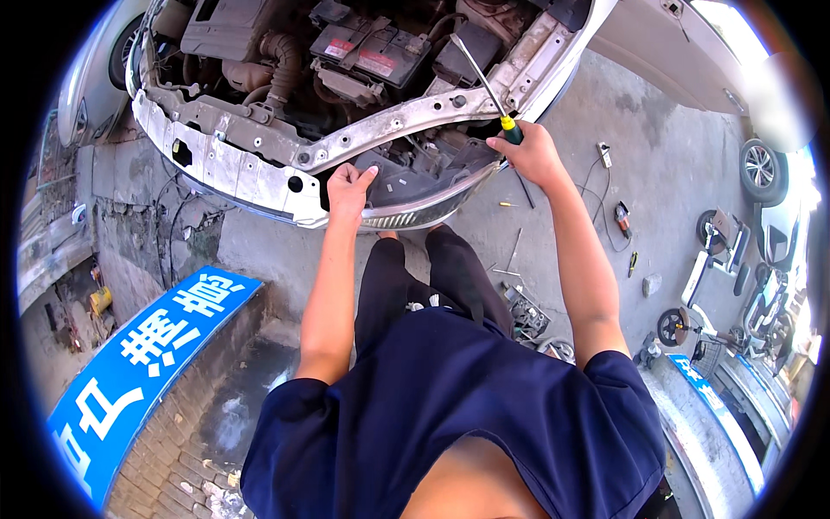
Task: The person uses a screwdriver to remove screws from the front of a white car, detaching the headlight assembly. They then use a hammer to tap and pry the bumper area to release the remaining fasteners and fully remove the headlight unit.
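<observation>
An open car engine bay holds a battery (367, 56) behind a pale metal front crossmember (398, 121). Below it sits a headlight assembly (432, 169) with dark housing and clear lens. My left hand (350, 190) is closed at the housing's left edge, thumb and fingers curled onto it. My right hand (532, 160) grips the green-and-yellow handle of a long screwdriver (480, 69) at the headlight's right end; its shaft points up and leftward over the engine bay.
Loose tools, a corded red power tool (622, 221) and metal parts (526, 311) lie on the concrete (588, 268). A folding scooter (692, 285) and parked car wheel (761, 173) are right; a blue signboard (156, 350) is lower left. Another car (86, 86) is upper left.
</observation>
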Action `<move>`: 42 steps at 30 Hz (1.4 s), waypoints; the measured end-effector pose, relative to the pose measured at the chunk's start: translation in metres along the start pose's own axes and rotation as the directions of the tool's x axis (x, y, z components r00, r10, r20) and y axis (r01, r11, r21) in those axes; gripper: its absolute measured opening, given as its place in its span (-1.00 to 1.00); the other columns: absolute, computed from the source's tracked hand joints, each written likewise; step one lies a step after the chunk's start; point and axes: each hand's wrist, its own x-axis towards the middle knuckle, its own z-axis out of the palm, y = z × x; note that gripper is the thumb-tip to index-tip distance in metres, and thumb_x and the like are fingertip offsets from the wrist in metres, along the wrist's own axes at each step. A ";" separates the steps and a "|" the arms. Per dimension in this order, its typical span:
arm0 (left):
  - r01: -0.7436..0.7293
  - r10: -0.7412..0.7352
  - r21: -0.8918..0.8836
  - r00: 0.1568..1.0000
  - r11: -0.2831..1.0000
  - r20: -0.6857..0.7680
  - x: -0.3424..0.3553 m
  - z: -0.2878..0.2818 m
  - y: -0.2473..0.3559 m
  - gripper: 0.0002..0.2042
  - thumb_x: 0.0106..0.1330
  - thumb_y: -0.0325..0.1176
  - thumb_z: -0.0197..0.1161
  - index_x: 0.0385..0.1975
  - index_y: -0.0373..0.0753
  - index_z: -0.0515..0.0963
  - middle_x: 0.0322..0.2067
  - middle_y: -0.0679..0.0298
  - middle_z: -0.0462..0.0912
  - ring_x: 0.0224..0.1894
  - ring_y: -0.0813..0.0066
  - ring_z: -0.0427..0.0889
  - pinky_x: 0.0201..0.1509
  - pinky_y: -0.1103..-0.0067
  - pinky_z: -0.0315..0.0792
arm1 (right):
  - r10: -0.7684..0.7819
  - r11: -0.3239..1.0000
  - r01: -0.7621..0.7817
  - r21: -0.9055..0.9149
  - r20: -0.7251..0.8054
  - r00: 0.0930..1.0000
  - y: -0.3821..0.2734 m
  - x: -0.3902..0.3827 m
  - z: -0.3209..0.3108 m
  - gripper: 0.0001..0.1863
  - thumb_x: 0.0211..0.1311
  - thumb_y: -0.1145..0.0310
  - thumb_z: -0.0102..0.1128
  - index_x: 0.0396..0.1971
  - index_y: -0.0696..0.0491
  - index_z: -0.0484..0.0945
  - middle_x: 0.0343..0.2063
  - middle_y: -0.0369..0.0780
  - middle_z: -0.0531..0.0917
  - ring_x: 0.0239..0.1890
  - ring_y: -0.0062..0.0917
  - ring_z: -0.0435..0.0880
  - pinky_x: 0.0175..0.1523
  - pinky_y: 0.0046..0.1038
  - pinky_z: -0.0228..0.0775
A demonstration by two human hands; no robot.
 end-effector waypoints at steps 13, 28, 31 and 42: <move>0.029 -0.029 0.074 1.000 0.997 -0.001 -0.004 0.002 0.006 -0.54 0.16 -0.48 0.46 -0.69 -0.06 0.20 -0.64 0.55 0.22 -0.54 0.76 0.11 -0.45 0.69 0.06 | 0.062 0.922 0.026 0.385 -0.213 0.975 0.020 -0.003 0.034 -0.69 0.11 0.21 0.45 -0.36 0.17 0.63 -0.64 -0.30 0.59 -0.63 -0.66 0.52 -0.43 -0.53 0.40; -0.329 0.249 0.497 0.943 0.803 0.222 0.006 -0.021 -0.009 -0.68 0.20 -0.37 0.38 -0.58 -0.30 0.33 0.14 -0.02 0.57 0.09 0.33 0.59 0.20 0.43 0.38 | 0.612 0.416 0.120 0.901 -0.375 0.696 0.125 -0.089 0.179 -0.76 0.33 0.30 0.24 -0.37 0.10 0.39 -0.56 -0.25 0.55 -0.67 -0.58 0.51 -0.57 -0.50 0.37; -0.342 0.216 0.486 0.930 0.804 0.298 0.002 -0.037 0.005 -0.72 0.21 -0.38 0.37 -0.52 -0.31 0.36 0.10 0.05 0.61 0.14 0.27 0.58 0.22 0.43 0.38 | 0.650 0.327 -0.018 0.945 -0.211 0.730 0.137 -0.114 0.213 -0.75 0.32 0.29 0.25 -0.37 0.09 0.39 -0.58 -0.27 0.53 -0.67 -0.58 0.50 -0.57 -0.48 0.39; -0.754 0.443 0.649 0.620 0.107 0.648 0.009 -0.144 0.045 -0.69 0.19 -0.46 0.31 -0.06 -0.30 0.50 0.00 0.08 0.59 0.08 0.04 0.53 0.16 0.31 0.43 | 0.638 -0.229 -0.181 0.956 0.288 0.714 0.122 -0.141 0.312 -0.76 0.31 0.20 0.27 -0.36 0.03 0.45 -0.49 -0.27 0.57 -0.54 -0.51 0.54 -0.44 -0.36 0.46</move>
